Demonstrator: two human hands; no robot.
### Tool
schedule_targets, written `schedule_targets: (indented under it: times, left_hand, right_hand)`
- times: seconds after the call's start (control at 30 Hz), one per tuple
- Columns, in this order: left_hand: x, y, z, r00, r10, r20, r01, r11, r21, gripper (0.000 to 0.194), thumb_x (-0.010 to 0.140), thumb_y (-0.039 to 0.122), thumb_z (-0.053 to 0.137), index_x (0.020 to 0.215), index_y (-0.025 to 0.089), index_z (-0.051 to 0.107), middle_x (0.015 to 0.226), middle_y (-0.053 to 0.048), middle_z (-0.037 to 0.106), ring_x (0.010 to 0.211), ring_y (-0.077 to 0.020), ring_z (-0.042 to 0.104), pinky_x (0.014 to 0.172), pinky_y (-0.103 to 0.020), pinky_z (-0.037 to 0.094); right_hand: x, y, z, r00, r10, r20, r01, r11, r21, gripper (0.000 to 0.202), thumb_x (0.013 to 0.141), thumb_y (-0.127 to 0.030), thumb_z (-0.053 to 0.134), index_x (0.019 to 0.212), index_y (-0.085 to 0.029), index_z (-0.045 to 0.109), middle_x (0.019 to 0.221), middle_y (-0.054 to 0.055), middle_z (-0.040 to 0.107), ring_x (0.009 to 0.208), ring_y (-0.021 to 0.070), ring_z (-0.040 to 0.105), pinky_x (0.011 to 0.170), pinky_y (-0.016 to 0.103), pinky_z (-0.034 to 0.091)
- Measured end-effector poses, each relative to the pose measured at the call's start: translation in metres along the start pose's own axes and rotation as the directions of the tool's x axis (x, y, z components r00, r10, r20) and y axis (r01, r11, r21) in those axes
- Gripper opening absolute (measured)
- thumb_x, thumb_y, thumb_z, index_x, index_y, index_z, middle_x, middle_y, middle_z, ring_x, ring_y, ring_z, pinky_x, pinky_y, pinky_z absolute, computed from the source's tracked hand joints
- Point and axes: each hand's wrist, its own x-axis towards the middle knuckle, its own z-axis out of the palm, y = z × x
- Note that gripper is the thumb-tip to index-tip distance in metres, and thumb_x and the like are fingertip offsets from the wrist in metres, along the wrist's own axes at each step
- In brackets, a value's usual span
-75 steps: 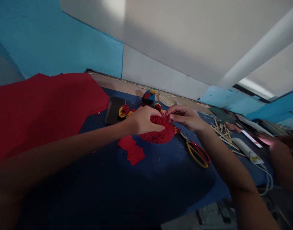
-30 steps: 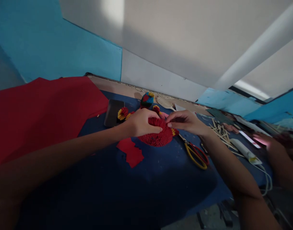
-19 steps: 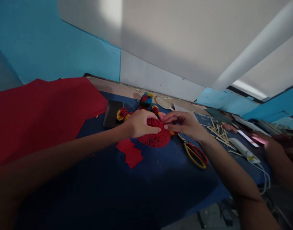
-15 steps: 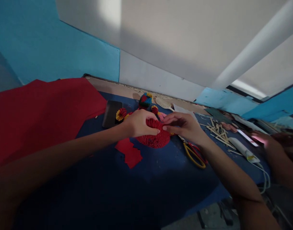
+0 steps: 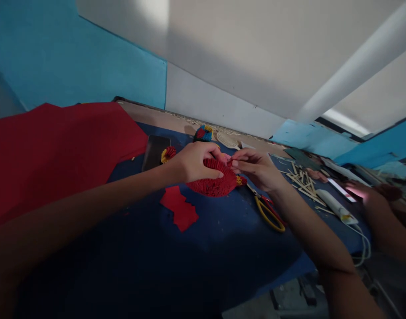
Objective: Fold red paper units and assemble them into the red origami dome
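Observation:
A rounded red craft piece of closely packed folded paper (image 5: 212, 185) is held over the blue tabletop. My left hand (image 5: 194, 161) is closed around its left and upper side, thumb resting on top. Just off its upper right side, my right hand (image 5: 257, 168) pinches a small red folded piece (image 5: 230, 163) between thumb and fingers. A small red and yellow pleated part (image 5: 241, 180) shows at the craft piece's right end. Several red paper pieces (image 5: 179, 208) lie below it. Scissors with yellow and red handles (image 5: 268, 215) lie beneath my right wrist.
A dark phone (image 5: 154, 153), a red and yellow pleated ring (image 5: 168, 154) and a multicoloured folded piece (image 5: 203, 133) sit behind. Large red sheets (image 5: 73, 146) cover the left. Rightward lie wooden sticks (image 5: 300, 184), a white corded device (image 5: 332, 204) and another person's hand (image 5: 358, 192) by a lit screen.
My right hand has drawn slightly up and away from the craft piece, showing the small red piece in its pinch. The craft piece has shifted slightly upward in view.

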Motion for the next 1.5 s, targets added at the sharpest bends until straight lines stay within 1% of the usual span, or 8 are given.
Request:
schedule_targets:
  times: [0.1, 0.23, 0.43, 0.6, 0.73, 0.87, 1.03, 1.5]
  left_hand:
    - [0.0, 0.0, 0.0, 1.0, -0.014, -0.009, 0.014, 1.0, 0.001, 0.024, 0.066, 0.016, 0.075, 0.081, 0.015, 0.056, 0.081, -0.001, 0.067, 0.074, -0.0123, 0.063, 0.064, -0.022, 0.046]
    - [-0.001, 0.001, 0.0, 1.0, -0.02, -0.023, 0.021, 0.999, 0.027, 0.026, 0.065, 0.018, 0.076, 0.079, 0.015, 0.055, 0.077, 0.0, 0.065, 0.07, -0.0114, 0.06, 0.059, -0.02, 0.042]
    - [0.0, 0.001, 0.0, 0.999, 0.004, -0.041, -0.003, 1.0, 0.025, 0.023, 0.066, 0.015, 0.075, 0.079, 0.015, 0.056, 0.079, -0.001, 0.067, 0.075, -0.0132, 0.064, 0.064, -0.023, 0.046]
    - [-0.001, 0.0, 0.0, 0.998, 0.046, -0.031, -0.045, 0.998, 0.033, 0.017, 0.07, 0.014, 0.072, 0.086, 0.014, 0.065, 0.085, -0.003, 0.071, 0.083, -0.0154, 0.067, 0.079, -0.028, 0.051]
    - [-0.002, -0.001, 0.0, 0.999, 0.041, -0.031, -0.039, 0.997, 0.067, 0.017, 0.071, 0.018, 0.073, 0.087, 0.016, 0.068, 0.089, -0.004, 0.073, 0.088, -0.0171, 0.069, 0.082, -0.029, 0.053]
    - [-0.002, 0.0, 0.0, 0.998, 0.043, -0.036, -0.04, 0.994, 0.103, 0.018, 0.071, 0.02, 0.073, 0.087, 0.016, 0.068, 0.092, -0.005, 0.074, 0.091, -0.0183, 0.068, 0.081, -0.029, 0.053]
    - [-0.004, 0.003, -0.002, 0.998, 0.038, -0.053, -0.028, 0.981, 0.191, 0.021, 0.069, 0.021, 0.074, 0.088, 0.015, 0.067, 0.089, -0.005, 0.073, 0.087, -0.0188, 0.068, 0.074, -0.028, 0.051]
    - [-0.007, 0.009, -0.001, 0.996, 0.008, -0.091, 0.017, 0.96, 0.279, 0.023, 0.069, 0.026, 0.073, 0.088, 0.018, 0.063, 0.092, -0.004, 0.071, 0.092, -0.0203, 0.065, 0.068, -0.026, 0.044]
  right_hand:
    - [0.002, 0.005, 0.004, 0.999, 0.025, 0.028, -0.026, 0.999, 0.042, 0.023, 0.055, -0.029, 0.089, 0.071, -0.023, 0.074, 0.065, -0.005, 0.068, 0.051, 0.0031, 0.055, 0.049, 0.016, 0.046]
    - [0.002, 0.006, 0.008, 0.998, 0.049, 0.027, -0.051, 0.996, 0.067, 0.022, 0.055, -0.028, 0.088, 0.071, -0.023, 0.074, 0.066, -0.005, 0.068, 0.052, 0.0036, 0.053, 0.048, 0.017, 0.044]
    - [0.0, 0.006, 0.013, 0.999, 0.025, -0.04, -0.02, 0.994, 0.108, 0.024, 0.052, -0.029, 0.09, 0.067, -0.024, 0.073, 0.063, -0.006, 0.067, 0.05, 0.0026, 0.051, 0.047, 0.016, 0.041]
    - [-0.002, 0.011, 0.015, 0.995, 0.064, -0.071, -0.051, 0.984, 0.17, 0.028, 0.05, -0.032, 0.091, 0.066, -0.024, 0.07, 0.063, -0.006, 0.067, 0.053, 0.0052, 0.057, 0.049, 0.017, 0.044]
    - [-0.003, 0.016, 0.012, 0.994, 0.088, -0.066, -0.078, 0.986, 0.149, 0.026, 0.056, -0.033, 0.088, 0.071, -0.025, 0.069, 0.067, -0.006, 0.068, 0.05, 0.0049, 0.056, 0.048, 0.019, 0.045]
    - [-0.005, 0.016, 0.011, 0.993, 0.09, -0.071, -0.082, 0.991, 0.104, 0.025, 0.06, -0.034, 0.086, 0.073, -0.024, 0.067, 0.067, -0.006, 0.067, 0.051, 0.0069, 0.055, 0.049, 0.022, 0.045]
    - [-0.007, 0.013, 0.015, 0.986, 0.141, -0.095, -0.123, 0.978, 0.169, 0.029, 0.052, -0.031, 0.09, 0.07, -0.023, 0.068, 0.065, -0.006, 0.067, 0.046, 0.0049, 0.049, 0.045, 0.02, 0.041]
    - [-0.007, 0.007, 0.019, 0.985, 0.146, -0.091, -0.13, 0.978, 0.162, 0.027, 0.053, -0.031, 0.09, 0.07, -0.023, 0.069, 0.063, -0.005, 0.068, 0.048, 0.0073, 0.057, 0.047, 0.02, 0.048]
